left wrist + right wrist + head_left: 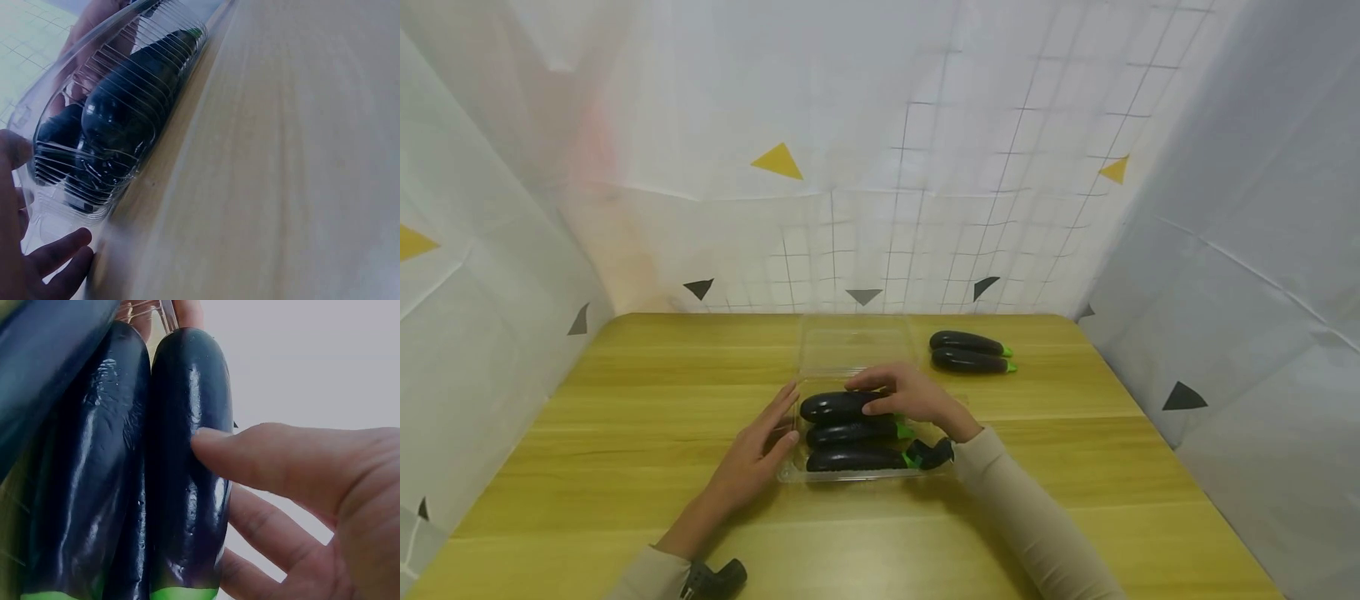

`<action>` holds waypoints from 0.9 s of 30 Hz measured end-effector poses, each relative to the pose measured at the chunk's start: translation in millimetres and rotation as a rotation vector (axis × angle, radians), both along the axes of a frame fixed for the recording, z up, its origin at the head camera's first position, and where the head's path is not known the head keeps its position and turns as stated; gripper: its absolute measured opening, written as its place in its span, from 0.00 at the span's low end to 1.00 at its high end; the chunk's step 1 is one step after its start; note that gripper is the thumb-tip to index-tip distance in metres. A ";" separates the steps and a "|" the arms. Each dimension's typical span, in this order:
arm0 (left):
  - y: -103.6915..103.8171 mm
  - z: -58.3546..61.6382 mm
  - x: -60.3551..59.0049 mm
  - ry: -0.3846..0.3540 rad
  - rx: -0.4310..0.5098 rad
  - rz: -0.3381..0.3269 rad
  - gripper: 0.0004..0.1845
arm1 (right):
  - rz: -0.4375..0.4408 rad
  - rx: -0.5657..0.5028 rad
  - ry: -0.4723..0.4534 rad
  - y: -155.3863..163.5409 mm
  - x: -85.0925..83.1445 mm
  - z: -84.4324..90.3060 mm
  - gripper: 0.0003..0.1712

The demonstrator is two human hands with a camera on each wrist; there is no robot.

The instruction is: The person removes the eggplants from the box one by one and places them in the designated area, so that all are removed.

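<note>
a clear ribbed plastic clamshell tray sits near the middle of the yellow wood-grain tabletop, its transparent lid folded back flat behind it. three glossy dark purple eggplants with bright green stem ends lie side by side in the tray, stems pointing to the person's right: the farthest eggplant, the middle eggplant and the nearest eggplant.

the right hand comes in over the tray's right side and curls round the farthest eggplant; in the right wrist view the thumb presses the eggplant's top while the other fingers wrap below it, so the hand grips it. this eggplant touches the middle one along its length.

the left hand lies with fingers straight and relaxed against the tray's left end wall, palm toward the plastic; the left wrist view shows the fingertips just beside the ribbed corner, with the dark eggplants seen through the wall. it pinches nothing.

two more dark purple eggplants with green stem ends lie touching each other on the tabletop, well apart from the tray, toward the far right. a small black device sits at the left wrist. white sheeting with a grid and yellow and black triangles surrounds the tabletop.
</note>
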State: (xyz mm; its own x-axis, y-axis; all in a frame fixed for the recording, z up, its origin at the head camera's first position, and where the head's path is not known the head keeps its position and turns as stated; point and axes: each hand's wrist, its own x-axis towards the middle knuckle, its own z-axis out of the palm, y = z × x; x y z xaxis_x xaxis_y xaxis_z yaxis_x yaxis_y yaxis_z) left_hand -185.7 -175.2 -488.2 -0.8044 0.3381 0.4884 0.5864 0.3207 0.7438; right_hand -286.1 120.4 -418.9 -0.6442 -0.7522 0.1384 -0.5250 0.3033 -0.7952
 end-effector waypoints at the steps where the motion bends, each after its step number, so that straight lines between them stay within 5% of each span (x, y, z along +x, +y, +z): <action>1: 0.0 -0.3 -0.3 0.001 -0.002 0.001 0.33 | -0.001 0.003 0.000 0.2 0.1 -0.2 0.25; 27: -2.5 -3.6 -2.4 -0.003 -0.025 -0.002 0.34 | -0.017 -0.020 0.007 2.9 -1.8 -2.8 0.22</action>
State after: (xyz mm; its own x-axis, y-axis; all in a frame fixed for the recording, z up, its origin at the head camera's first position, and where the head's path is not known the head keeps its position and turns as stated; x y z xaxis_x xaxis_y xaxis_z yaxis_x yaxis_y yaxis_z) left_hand -188.1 -177.7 -491.8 -0.8051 0.3520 0.4774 0.5850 0.3379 0.7373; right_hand -287.9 123.3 -421.7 -0.6562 -0.7380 0.1575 -0.5250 0.2966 -0.7978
